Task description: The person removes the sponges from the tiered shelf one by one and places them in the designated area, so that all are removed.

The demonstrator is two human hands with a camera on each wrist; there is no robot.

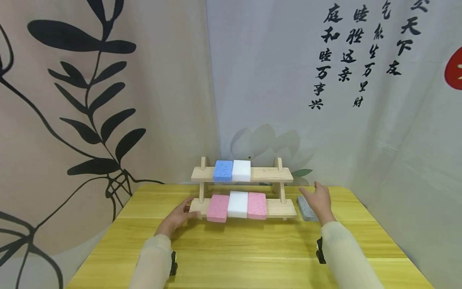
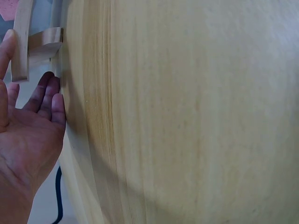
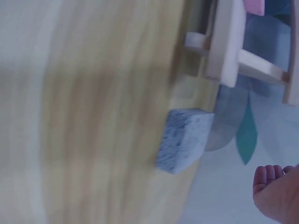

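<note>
The left hand (image 1: 176, 218), fingers loosely extended, touches the two-tier wooden rack (image 1: 279, 208) at its left end; the rack runs left to right. The right hand (image 1: 319, 202), thumb and fingers apart, hovers empty by the grey sponge (image 1: 305, 210) right of the rack, long axis near to far.

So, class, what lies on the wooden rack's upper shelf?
A blue sponge and, beside it, a white sponge. The upper shelf directly beneath them is covered, unseen.
</note>
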